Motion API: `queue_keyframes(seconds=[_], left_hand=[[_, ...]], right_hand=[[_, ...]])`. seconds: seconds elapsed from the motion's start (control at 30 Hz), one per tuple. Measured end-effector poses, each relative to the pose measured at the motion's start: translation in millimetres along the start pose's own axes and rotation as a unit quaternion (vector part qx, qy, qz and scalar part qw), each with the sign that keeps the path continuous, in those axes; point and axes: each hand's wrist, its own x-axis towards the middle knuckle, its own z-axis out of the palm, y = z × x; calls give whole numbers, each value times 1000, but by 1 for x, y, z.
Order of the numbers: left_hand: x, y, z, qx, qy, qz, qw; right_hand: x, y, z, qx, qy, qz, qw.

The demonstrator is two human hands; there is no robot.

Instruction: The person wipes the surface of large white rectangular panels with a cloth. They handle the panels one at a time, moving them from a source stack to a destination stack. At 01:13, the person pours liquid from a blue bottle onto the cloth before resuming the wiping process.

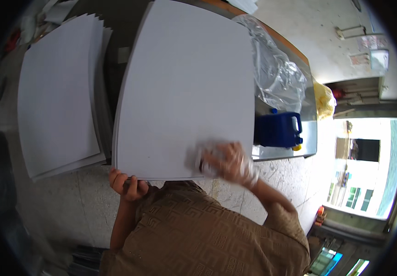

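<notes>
A large white sheet (187, 87) lies on top of a stack in front of me, with more sheet edges showing along its left side. My left hand (128, 185) is at the near left corner, its fingers curled closed on the sheet's edge. Over the lower right part of the sheet is my right hand (228, 163), in a clear plastic glove and blurred by motion. Its fingers look bent round something pale with a dark spot, too smeared to name. A small dark speck (149, 157) marks the sheet near its front edge.
A second stack of white sheets (60, 101) stands at the left. Crumpled clear plastic film (279, 69) and a blue jerrycan (277, 129) rest on the metal table (309, 138) at the right. Beyond it are a yellow bag (325, 101) and a bright window (364, 165).
</notes>
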Motion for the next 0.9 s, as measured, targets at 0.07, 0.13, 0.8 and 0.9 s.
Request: queue_keyframes(seconds=[0.07, 0.13, 0.8, 0.9], left_hand=[[3, -2, 3, -9, -1, 12, 1000], [-1, -4, 1, -11, -13, 17, 1000], [-1, 14, -13, 40, -42, -63, 996], [-2, 8, -11, 48, -42, -49, 997]], right_hand=[[-27, -7, 6, 13, 51, -10, 999], [-29, -3, 8, -3, 67, -24, 997], [184, 294, 41, -95, 104, 138, 980], [48, 168, 18, -103, 90, 31, 990]])
